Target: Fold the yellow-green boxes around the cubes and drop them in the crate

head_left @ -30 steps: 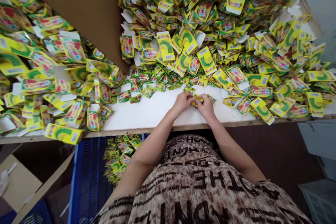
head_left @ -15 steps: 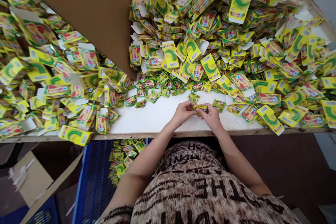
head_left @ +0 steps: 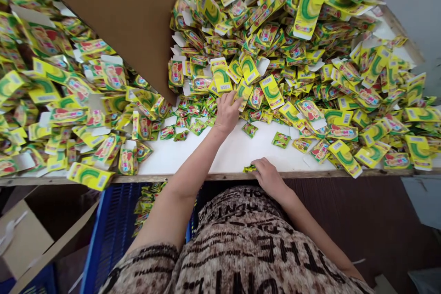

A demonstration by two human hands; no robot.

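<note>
My left hand (head_left: 227,111) reaches forward over the white table top (head_left: 227,151), fingers spread, its tips resting on the small green sachets (head_left: 195,111) at the foot of the heap. My right hand (head_left: 266,173) sits at the table's near edge, fingers curled over a small stack of green and yellow sachets (head_left: 248,168). Loose sachets (head_left: 281,139) lie between the two hands. Behind them rises a large pile of flat yellow and green cartons (head_left: 292,50).
A brown cardboard sheet (head_left: 113,14) leans at the back left, splitting the pile. More flat cartons (head_left: 65,101) cover the table's left side. Below the edge a blue crate (head_left: 110,229) holds filled packs (head_left: 148,200). A cardboard box (head_left: 27,239) stands at the lower left.
Both hands were together at mid-table on a yellow pack. The left hand has reached forward to the sachet heap; the right hand has drawn back to the near edge with sachets under it.
</note>
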